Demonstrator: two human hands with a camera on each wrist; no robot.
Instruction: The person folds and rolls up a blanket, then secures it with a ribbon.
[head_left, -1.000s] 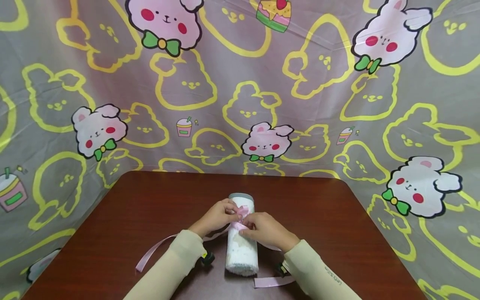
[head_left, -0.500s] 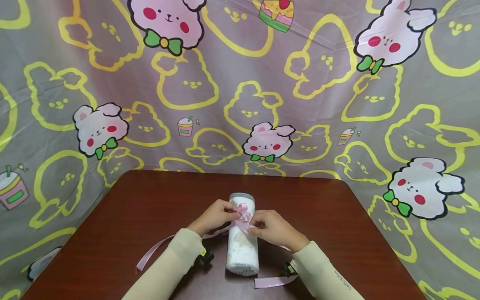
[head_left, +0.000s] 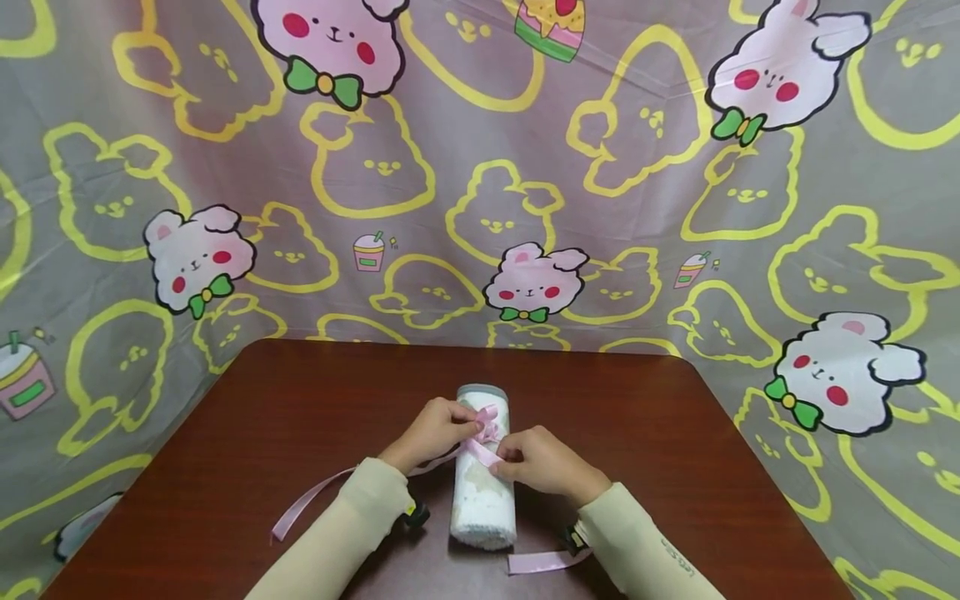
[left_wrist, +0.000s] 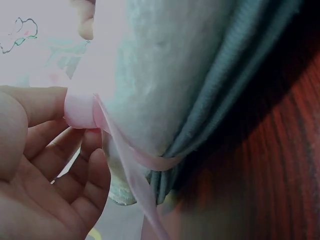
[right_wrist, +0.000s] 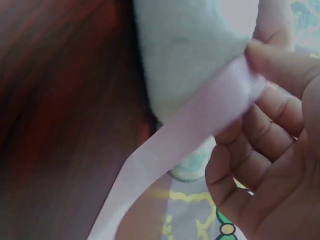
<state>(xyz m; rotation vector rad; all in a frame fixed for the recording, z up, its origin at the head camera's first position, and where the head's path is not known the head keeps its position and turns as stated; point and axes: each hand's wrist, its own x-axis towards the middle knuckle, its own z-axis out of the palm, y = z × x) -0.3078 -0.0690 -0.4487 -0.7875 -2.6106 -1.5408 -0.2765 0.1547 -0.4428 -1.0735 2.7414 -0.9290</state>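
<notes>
A rolled white fluffy towel [head_left: 483, 504] with a grey-green edge lies lengthwise on the table, and a pink ribbon [head_left: 481, 452] goes round its middle. My left hand [head_left: 438, 429] pinches a loop of the ribbon on top of the roll; in the left wrist view thumb and fingers meet on that pink loop [left_wrist: 80, 110]. At the roll's right side my right hand [head_left: 547, 462] holds a strand of the ribbon between thumb and forefinger. In the right wrist view this strand [right_wrist: 190, 127] runs from the fingertips down past the towel. The fingers partly cover the knot.
One ribbon tail [head_left: 300, 510] stretches over the table [head_left: 337, 392] to the left. Another ribbon end [head_left: 543, 562] lies near the front, beside the right sleeve. A patterned cloth [head_left: 645, 217] hangs behind and at both sides.
My right hand has drawn away from the knot toward the right, then slightly nearer, with a ribbon strand in its fingers. The left hand keeps its place at the loop.
</notes>
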